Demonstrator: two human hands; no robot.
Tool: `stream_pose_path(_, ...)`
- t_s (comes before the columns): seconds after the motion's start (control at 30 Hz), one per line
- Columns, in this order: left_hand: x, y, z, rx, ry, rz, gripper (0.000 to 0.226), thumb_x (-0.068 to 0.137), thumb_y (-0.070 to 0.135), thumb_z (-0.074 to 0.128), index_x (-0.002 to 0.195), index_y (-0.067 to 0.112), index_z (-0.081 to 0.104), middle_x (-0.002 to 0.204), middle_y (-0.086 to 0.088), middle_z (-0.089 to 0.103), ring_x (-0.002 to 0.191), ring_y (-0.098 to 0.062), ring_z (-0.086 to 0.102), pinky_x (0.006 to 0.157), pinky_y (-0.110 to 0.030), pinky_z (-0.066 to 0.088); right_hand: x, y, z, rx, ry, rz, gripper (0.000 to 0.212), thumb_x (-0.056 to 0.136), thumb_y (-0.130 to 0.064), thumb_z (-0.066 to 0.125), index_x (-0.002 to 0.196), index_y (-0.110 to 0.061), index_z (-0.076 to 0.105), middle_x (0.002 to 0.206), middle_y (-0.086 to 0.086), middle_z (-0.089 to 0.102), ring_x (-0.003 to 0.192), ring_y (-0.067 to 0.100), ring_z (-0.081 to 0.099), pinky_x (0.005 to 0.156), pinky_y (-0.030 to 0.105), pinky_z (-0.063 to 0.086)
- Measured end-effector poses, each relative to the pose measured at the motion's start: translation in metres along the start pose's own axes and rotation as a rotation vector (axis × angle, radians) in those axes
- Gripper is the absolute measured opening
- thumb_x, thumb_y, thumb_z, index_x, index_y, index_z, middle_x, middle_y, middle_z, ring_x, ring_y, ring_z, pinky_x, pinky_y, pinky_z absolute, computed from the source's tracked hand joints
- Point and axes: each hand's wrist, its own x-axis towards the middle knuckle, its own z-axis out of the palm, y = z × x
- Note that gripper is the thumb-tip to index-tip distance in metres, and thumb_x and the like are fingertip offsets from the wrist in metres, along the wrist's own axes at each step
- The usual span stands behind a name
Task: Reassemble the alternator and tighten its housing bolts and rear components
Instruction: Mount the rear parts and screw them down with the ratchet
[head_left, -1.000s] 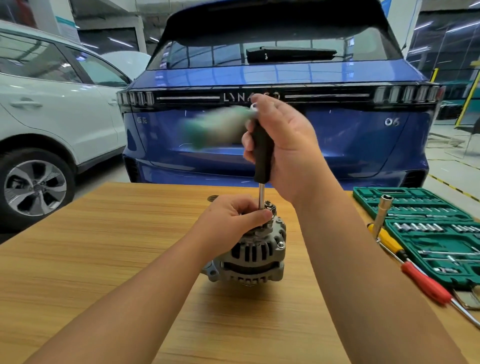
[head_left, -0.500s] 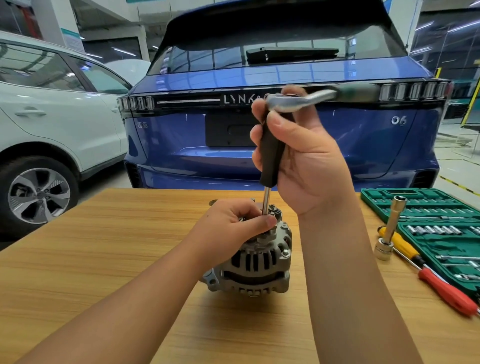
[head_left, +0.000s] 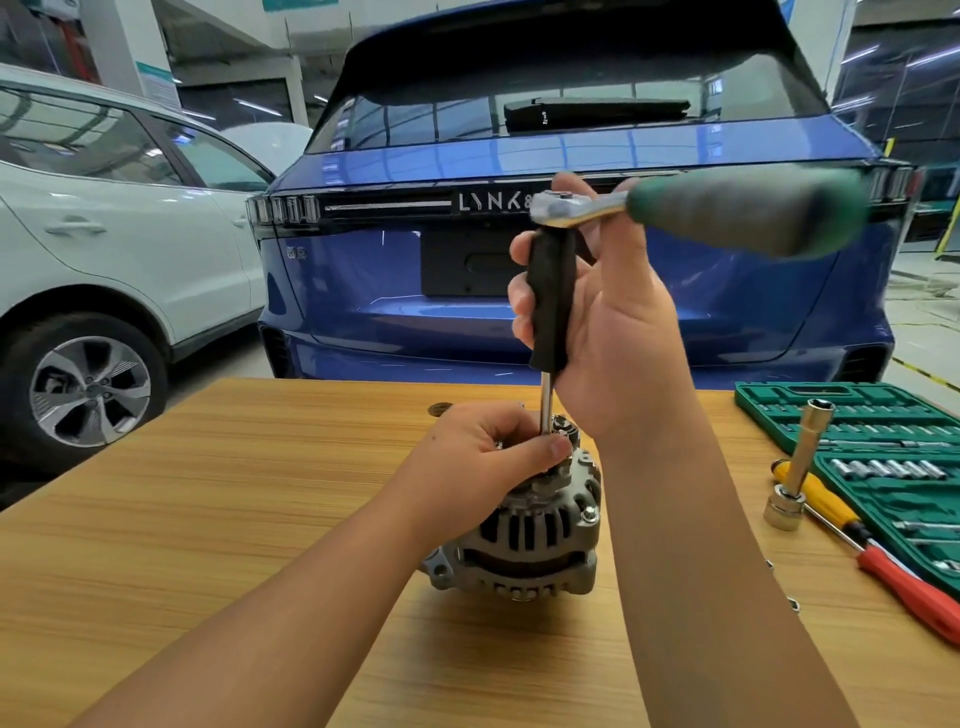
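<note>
A silver alternator (head_left: 524, 545) stands on the wooden table (head_left: 208, 519), rear end up. My left hand (head_left: 478, 457) rests on its top, fingers curled round the base of a thin steel shaft and the parts there. My right hand (head_left: 608, 322) grips the black handle (head_left: 551, 301) of that upright extension driver. A ratchet (head_left: 717, 213) with a green grip sits on the handle's top and points right, blurred. The socket end is hidden under my left fingers.
A green socket set case (head_left: 883, 452) lies open at the right. In front of it stand a loose long socket (head_left: 800, 467) and a yellow and red screwdriver (head_left: 893, 566). A blue car (head_left: 519, 156) and a white car (head_left: 104, 234) stand behind the table.
The ratchet's green grip has swung from pointing left to pointing right over the driver. My left hand stayed on the alternator top.
</note>
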Motion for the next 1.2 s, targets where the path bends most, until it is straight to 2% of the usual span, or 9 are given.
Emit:
stream_pose_path(0.17, 0.001, -0.004, 0.002, 0.045, -0.003, 0.05, 0.017, 0.085, 0.058, 0.064, 0.089, 0.043, 0.07, 0.087, 0.016, 0.069, 0.083, 0.0, 0.063, 0.072, -0.028, 0.054, -0.005, 0.0, 0.008, -0.326, 0.281, -0.195, 0.019, 0.095, -0.029, 0.07, 0.092, -0.011, 0.064, 0.062, -0.007, 0.049, 0.052, 0.009, 0.039, 0.047, 0.021, 0.035)
stream_pose_path(0.23, 0.001, -0.005, 0.002, 0.048, -0.004, 0.058, 0.014, 0.086, 0.058, 0.064, 0.089, 0.045, 0.069, 0.087, 0.018, 0.068, 0.083, 0.002, 0.062, 0.069, -0.025, 0.049, -0.006, -0.005, 0.006, -0.262, 0.224, -0.114, 0.018, 0.095, -0.028, 0.069, 0.087, -0.013, 0.061, 0.065, -0.006, 0.053, 0.052, 0.009, 0.043, 0.048, 0.021, 0.037)
stream_pose_path(0.37, 0.002, -0.006, 0.001, 0.043, 0.0, 0.064, 0.007, 0.089, 0.055, 0.066, 0.088, 0.048, 0.068, 0.087, 0.021, 0.068, 0.084, 0.004, 0.062, 0.07, -0.025, 0.045, -0.006, -0.01, -0.003, 0.014, 0.011, 0.075, 0.015, 0.086, -0.018, 0.065, 0.101, -0.019, 0.065, 0.089, -0.006, 0.069, 0.067, 0.008, 0.056, 0.062, 0.023, 0.039)
stream_pose_path(0.63, 0.003, -0.008, 0.003, 0.044, 0.03, 0.016, 0.018, 0.085, 0.06, 0.064, 0.088, 0.043, 0.071, 0.085, 0.02, 0.07, 0.082, 0.004, 0.064, 0.071, -0.027, 0.052, -0.01, 0.007, 0.003, -0.231, 0.011, -0.233, 0.036, 0.098, -0.007, 0.059, 0.123, -0.032, 0.057, 0.101, 0.002, 0.07, 0.076, 0.014, 0.064, 0.063, 0.025, 0.05)
stream_pose_path(0.77, 0.003, -0.008, 0.002, 0.043, 0.018, 0.006, 0.021, 0.088, 0.056, 0.066, 0.085, 0.036, 0.073, 0.084, 0.018, 0.071, 0.081, 0.001, 0.065, 0.075, -0.032, 0.056, -0.007, 0.009, 0.005, -0.198, 0.013, -0.226, 0.035, 0.097, -0.012, 0.05, 0.117, -0.036, 0.066, 0.087, 0.005, 0.062, 0.066, 0.019, 0.052, 0.057, 0.029, 0.042)
stream_pose_path(0.87, 0.002, -0.008, 0.002, 0.029, 0.022, 0.03, 0.019, 0.089, 0.054, 0.067, 0.085, 0.036, 0.073, 0.083, 0.017, 0.071, 0.081, 0.0, 0.066, 0.072, -0.03, 0.053, -0.004, 0.004, 0.001, 0.051, -0.091, -0.137, 0.039, 0.101, -0.025, 0.03, 0.121, -0.022, 0.064, 0.088, 0.007, 0.064, 0.066, 0.023, 0.05, 0.058, 0.031, 0.036)
stream_pose_path(0.93, 0.002, -0.008, 0.002, 0.031, 0.023, 0.046, 0.015, 0.089, 0.054, 0.067, 0.087, 0.04, 0.072, 0.083, 0.018, 0.071, 0.082, 0.001, 0.065, 0.07, -0.027, 0.05, -0.002, -0.001, 0.0, 0.097, -0.103, -0.06, 0.042, 0.101, -0.041, 0.03, 0.124, -0.019, 0.059, 0.086, 0.007, 0.064, 0.064, 0.022, 0.051, 0.058, 0.028, 0.04)
stream_pose_path(1.07, 0.003, -0.008, 0.002, 0.055, 0.019, 0.068, 0.012, 0.088, 0.057, 0.065, 0.089, 0.045, 0.069, 0.084, 0.019, 0.07, 0.082, 0.003, 0.064, 0.067, -0.024, 0.047, -0.007, -0.004, 0.005, -0.038, 0.075, -0.066, 0.029, 0.097, -0.04, 0.052, 0.108, -0.014, 0.058, 0.08, 0.0, 0.063, 0.058, 0.015, 0.05, 0.053, 0.023, 0.041)
stream_pose_path(1.2, 0.003, -0.01, 0.004, 0.068, 0.025, 0.095, 0.034, 0.077, 0.07, 0.058, 0.088, 0.04, 0.069, 0.083, 0.015, 0.069, 0.08, -0.001, 0.064, 0.069, -0.032, 0.058, -0.012, -0.002, 0.012, -0.281, 0.293, -0.217, 0.02, 0.095, -0.029, 0.07, 0.091, -0.011, 0.062, 0.063, -0.007, 0.052, 0.049, 0.01, 0.04, 0.045, 0.019, 0.036)
